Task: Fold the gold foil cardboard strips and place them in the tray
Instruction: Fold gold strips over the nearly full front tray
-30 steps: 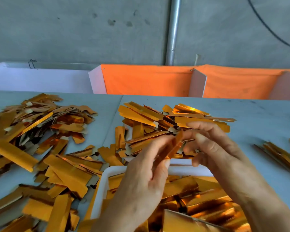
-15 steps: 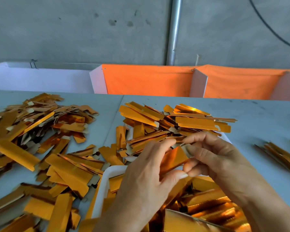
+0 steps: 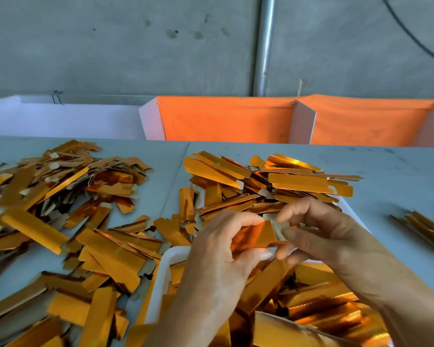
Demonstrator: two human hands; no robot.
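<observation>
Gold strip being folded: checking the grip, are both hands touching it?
Touching. The head view shows the left hand pinching the gold strip and the right hand pinching its pale end tab.

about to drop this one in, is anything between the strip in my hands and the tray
Nothing visible blocks it. Both hands, left and right, pinch the gold strip in the air just above the white tray. Below it lie only the folded strips already in the tray.
</observation>
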